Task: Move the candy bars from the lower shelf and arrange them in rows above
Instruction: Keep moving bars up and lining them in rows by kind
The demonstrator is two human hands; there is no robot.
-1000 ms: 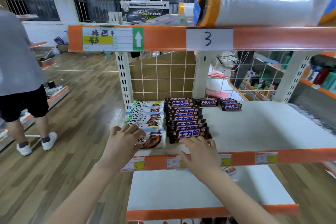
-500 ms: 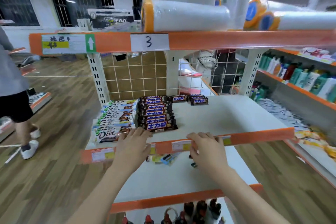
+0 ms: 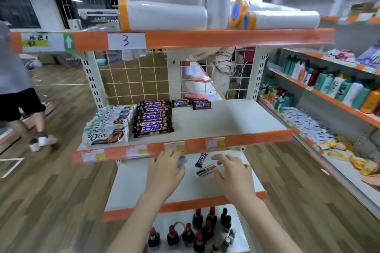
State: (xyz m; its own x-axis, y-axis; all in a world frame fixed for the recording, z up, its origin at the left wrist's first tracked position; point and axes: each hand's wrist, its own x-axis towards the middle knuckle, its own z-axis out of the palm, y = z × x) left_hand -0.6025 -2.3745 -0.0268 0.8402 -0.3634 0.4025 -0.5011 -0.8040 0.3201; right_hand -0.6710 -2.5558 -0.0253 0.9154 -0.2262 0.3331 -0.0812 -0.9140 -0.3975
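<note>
Two loose candy bars lie on the white lower shelf (image 3: pixel 131 187): a dark Snickers bar (image 3: pixel 201 159) and a bar with an orange end (image 3: pixel 205 170). My left hand (image 3: pixel 166 172) reaches under the upper shelf's edge. Its fingers lie over a pale blue wrapper (image 3: pixel 182 162), and blur hides whether it grips it. My right hand (image 3: pixel 232 172) hovers with spread fingers just right of the orange-ended bar, holding nothing. On the upper shelf (image 3: pixel 226 121) stand a row of Dove bars (image 3: pixel 107 124), a row of Snickers (image 3: pixel 153 117) and two more Snickers stacks (image 3: pixel 201 104) at the back.
Orange price rail (image 3: pixel 257 137) fronts the upper shelf just above my hands. Dark bottles (image 3: pixel 197 230) stand on the shelf below. Plastic-film rolls (image 3: pixel 164 17) lie on the top shelf. A person (image 3: pixel 16 88) walks at left; shampoo bottles (image 3: pixel 339 86) fill the right shelving.
Both hands left the upper shelf's front edge and dropped to the lower shelf. The view swung right and down, showing the loose bars and bottles below.
</note>
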